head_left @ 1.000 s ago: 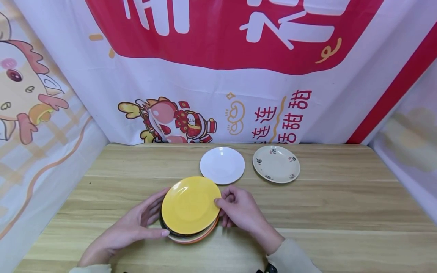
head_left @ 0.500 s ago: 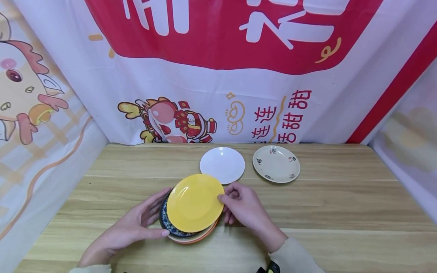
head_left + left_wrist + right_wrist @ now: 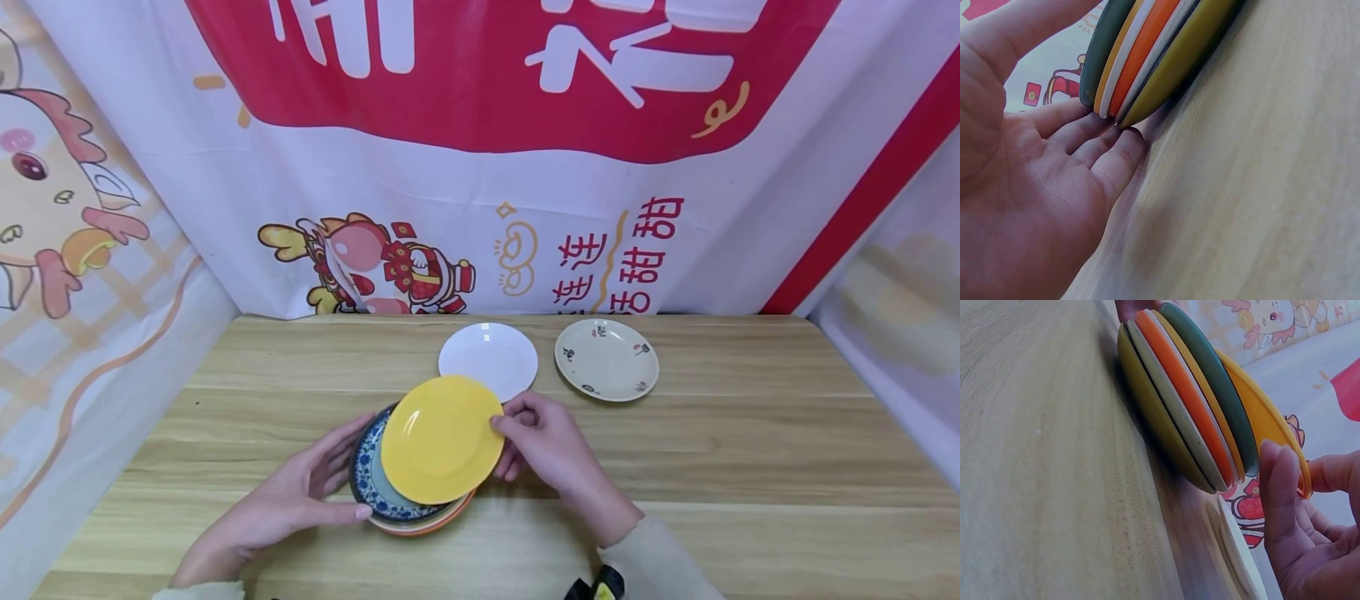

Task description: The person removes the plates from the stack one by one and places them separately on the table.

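With thumb and fingers my right hand (image 3: 543, 442) pinches the right rim of a yellow plate (image 3: 442, 440). The yellow plate is raised at an angle above a stack of several plates and covers part of a blue-and-white patterned plate (image 3: 367, 475) on top. In the right wrist view, the yellow plate (image 3: 1269, 412) leans away from the dark green side of the top plate (image 3: 1210, 369). My left hand (image 3: 300, 492) rests spread against the stack's left edge. Its fairly straight fingers (image 3: 1119, 159) touch the lower rims, below an orange plate (image 3: 1141, 56).
A white plate (image 3: 487, 354) lies behind the stack, partly covered by the yellow plate. To its right is a cream plate (image 3: 607, 360) with small dark and red motifs. The wooden table (image 3: 757, 433) ends at a printed cloth backdrop (image 3: 480, 187).
My right hand has moved the yellow plate rightward and slightly back, uncovering more of the blue-and-white plate beneath. My left hand has stayed at the stack.
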`<state>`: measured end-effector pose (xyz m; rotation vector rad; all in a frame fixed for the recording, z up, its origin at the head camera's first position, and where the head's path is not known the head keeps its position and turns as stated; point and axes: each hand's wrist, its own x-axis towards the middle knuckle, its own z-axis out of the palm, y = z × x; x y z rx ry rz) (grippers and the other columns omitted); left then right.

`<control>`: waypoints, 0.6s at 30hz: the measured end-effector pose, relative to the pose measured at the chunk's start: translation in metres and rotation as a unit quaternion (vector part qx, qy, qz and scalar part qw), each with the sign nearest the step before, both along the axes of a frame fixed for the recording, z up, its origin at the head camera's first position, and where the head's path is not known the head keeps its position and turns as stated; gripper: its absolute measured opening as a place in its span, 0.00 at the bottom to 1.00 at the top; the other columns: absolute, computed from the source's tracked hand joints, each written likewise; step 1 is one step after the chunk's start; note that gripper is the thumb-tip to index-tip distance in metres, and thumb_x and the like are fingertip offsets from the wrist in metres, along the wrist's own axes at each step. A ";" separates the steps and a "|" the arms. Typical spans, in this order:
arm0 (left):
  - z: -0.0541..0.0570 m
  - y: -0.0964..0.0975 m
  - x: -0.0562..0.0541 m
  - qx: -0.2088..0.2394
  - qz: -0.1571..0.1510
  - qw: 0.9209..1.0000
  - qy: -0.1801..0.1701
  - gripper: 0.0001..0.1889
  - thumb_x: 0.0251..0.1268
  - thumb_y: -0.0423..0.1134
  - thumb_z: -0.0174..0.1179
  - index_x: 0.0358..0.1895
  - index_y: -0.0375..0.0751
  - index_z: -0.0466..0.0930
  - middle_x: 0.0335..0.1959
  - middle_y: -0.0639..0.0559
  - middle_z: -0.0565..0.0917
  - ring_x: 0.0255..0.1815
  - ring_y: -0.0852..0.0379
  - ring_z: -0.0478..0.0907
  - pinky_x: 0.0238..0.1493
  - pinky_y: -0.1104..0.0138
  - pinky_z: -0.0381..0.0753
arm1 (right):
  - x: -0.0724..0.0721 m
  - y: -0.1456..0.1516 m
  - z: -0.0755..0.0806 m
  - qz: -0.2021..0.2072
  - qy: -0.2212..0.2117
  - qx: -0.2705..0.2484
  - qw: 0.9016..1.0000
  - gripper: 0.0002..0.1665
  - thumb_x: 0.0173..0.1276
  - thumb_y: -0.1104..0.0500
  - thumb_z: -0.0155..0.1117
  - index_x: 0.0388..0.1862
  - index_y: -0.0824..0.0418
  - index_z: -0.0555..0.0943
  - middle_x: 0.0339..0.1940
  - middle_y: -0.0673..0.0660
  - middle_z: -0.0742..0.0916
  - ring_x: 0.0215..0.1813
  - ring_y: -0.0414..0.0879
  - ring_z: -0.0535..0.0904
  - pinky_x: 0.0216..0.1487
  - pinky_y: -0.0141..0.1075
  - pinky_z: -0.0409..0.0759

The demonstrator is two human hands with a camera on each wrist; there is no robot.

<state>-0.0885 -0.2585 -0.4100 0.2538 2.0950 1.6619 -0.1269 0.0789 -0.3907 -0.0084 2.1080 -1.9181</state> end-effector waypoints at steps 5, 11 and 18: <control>0.000 0.000 0.000 0.001 -0.003 1.000 0.006 0.57 0.62 0.34 0.78 0.89 0.51 0.49 0.92 0.42 0.45 0.90 0.34 0.46 0.71 0.85 0.65 | -0.001 0.001 0.002 -0.002 -0.010 -0.004 1.000 0.12 0.77 0.58 0.69 0.50 0.66 0.81 0.29 0.59 0.88 0.24 0.48 0.87 0.28 0.39 0.90; 0.000 0.000 0.001 -0.001 -0.001 1.000 0.007 0.57 0.62 0.34 0.78 0.89 0.52 0.49 0.92 0.43 0.45 0.90 0.35 0.46 0.71 0.85 0.65 | -0.002 0.003 0.002 -0.003 -0.010 -0.016 1.000 0.12 0.77 0.59 0.68 0.51 0.67 0.80 0.30 0.59 0.89 0.24 0.48 0.87 0.30 0.41 0.92; 0.001 0.000 0.001 -0.006 0.002 1.000 0.004 0.56 0.62 0.35 0.78 0.89 0.53 0.50 0.92 0.43 0.45 0.90 0.34 0.46 0.71 0.85 0.65 | -0.004 0.006 0.002 -0.001 -0.021 -0.028 0.999 0.13 0.77 0.60 0.68 0.52 0.68 0.80 0.33 0.60 0.90 0.26 0.47 0.87 0.33 0.41 0.93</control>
